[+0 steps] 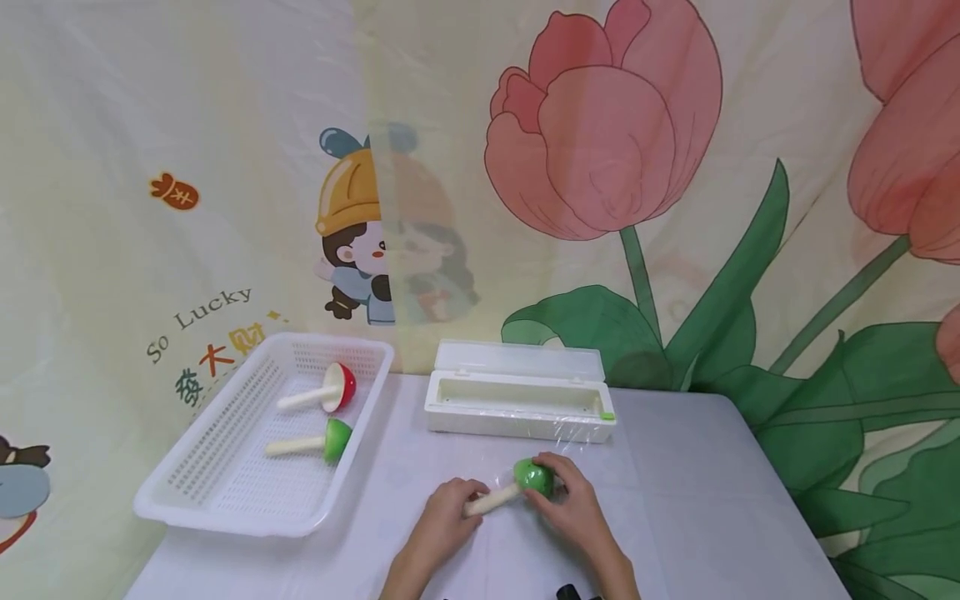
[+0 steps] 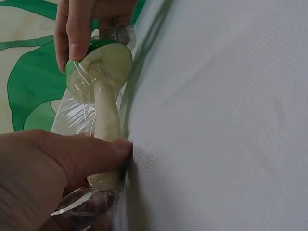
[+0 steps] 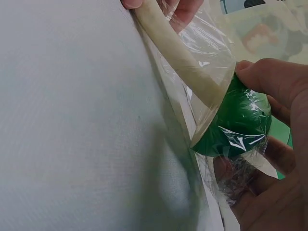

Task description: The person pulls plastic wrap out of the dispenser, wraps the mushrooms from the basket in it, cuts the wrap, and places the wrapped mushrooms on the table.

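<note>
A toy mushroom (image 1: 495, 501) with a green cap and a pale stem lies between my hands above the table, with clear plastic film (image 3: 202, 41) around it. My left hand (image 1: 450, 515) pinches the end of the stem, its thumb across it in the left wrist view. At the other end, my right hand (image 1: 573, 504) grips the green cap (image 3: 243, 120), with thumb and fingers on opposite sides. Film bunches up by the right fingers and sticks out past the stem's end near the left hand.
A white film dispenser box (image 1: 521, 423) with its lid raised stands behind the hands. On the left, a white plastic basket (image 1: 236, 521) holds a red-capped mushroom (image 1: 343, 388) and another green-capped mushroom (image 1: 337, 440). A printed curtain (image 1: 450, 100) hangs behind the white-covered table (image 1: 720, 500).
</note>
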Action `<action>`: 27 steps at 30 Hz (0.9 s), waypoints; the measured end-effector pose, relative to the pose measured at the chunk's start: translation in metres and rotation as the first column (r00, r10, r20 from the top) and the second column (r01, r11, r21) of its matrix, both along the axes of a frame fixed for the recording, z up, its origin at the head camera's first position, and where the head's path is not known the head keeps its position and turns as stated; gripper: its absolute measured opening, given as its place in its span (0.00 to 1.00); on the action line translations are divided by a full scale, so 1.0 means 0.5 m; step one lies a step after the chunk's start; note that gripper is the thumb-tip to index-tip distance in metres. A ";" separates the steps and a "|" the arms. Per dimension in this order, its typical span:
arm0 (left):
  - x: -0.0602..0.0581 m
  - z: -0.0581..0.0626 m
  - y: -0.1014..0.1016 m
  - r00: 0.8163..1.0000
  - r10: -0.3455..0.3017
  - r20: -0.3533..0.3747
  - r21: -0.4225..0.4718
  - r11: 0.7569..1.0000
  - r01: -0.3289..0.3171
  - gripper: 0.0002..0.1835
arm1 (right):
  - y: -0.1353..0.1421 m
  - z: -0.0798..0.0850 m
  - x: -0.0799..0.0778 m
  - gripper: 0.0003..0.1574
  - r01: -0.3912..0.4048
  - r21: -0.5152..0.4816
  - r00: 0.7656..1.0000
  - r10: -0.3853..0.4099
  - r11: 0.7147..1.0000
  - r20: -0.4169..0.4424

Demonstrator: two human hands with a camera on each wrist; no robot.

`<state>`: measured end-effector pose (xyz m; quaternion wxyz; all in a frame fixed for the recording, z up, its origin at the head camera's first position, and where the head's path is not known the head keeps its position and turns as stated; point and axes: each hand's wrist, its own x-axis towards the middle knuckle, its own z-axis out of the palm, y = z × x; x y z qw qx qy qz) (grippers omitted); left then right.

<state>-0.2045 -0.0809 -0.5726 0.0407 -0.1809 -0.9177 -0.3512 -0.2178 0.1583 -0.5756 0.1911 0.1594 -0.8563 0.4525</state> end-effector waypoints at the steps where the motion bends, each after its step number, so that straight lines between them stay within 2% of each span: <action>1: 0.002 0.000 -0.001 1.000 -0.009 0.009 0.014 1.000 0.009 0.18 | 0.000 0.001 0.002 0.33 0.001 0.012 1.000 -0.001 1.000 -0.003; 7: 0.012 0.005 -0.009 0.994 -0.082 0.074 0.115 0.991 0.073 0.13 | 0.000 0.005 0.016 0.32 0.003 0.031 1.000 -0.003 1.000 0.014; 10: 0.021 0.007 -0.013 0.992 -0.096 0.081 0.114 0.990 0.086 0.13 | 0.001 0.008 0.026 0.30 0.012 0.001 0.996 -0.012 1.000 0.085; 16: 0.033 0.007 -0.026 0.989 -0.135 0.059 0.132 0.983 0.126 0.13 | 0.009 0.014 0.050 0.30 0.045 -0.045 0.967 -0.032 0.998 0.253; 21: 0.035 0.005 -0.043 0.986 -0.150 0.069 0.132 0.981 0.140 0.13 | 0.025 0.024 0.063 0.33 0.061 0.002 0.944 -0.058 0.998 0.325; 27: 0.034 0.010 -0.063 0.972 -0.197 0.131 0.147 0.973 0.178 0.14 | 0.044 0.042 0.069 0.28 0.053 -0.006 0.929 -0.047 0.999 0.367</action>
